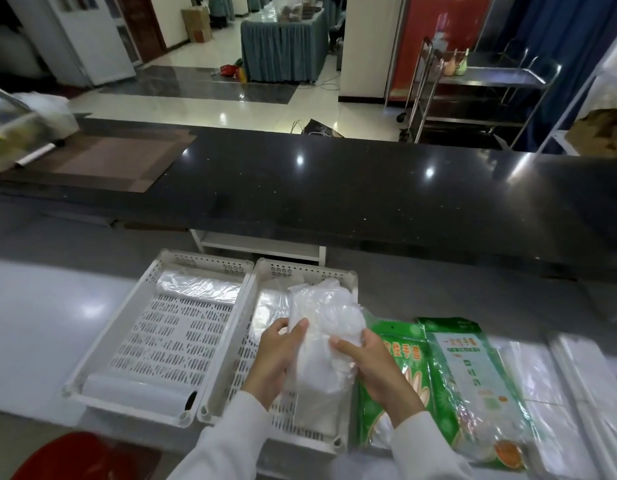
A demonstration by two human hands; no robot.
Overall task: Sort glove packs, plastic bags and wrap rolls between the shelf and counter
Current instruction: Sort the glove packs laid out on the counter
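1. Head view: both hands held a bundle of clear plastic bags over the right basket. Left hand had its fingers curled round the bundle's left edge, thumb on top; right hand pinched the right edge.
2. Step judged: the bag bundle was being sorted into the right basket, not yet released.
3. Left basket held wrap rolls: one at the far end, one at the near end.
4. Two green glove packs lay just right of the baskets, untouched.
5. Next move probably called for lowering the slippery bundle flat, then letting go.
6. Surface: pale grey shelf top; a dark glossy counter ran beyond it. A tiled hall with a draped table lay far off.
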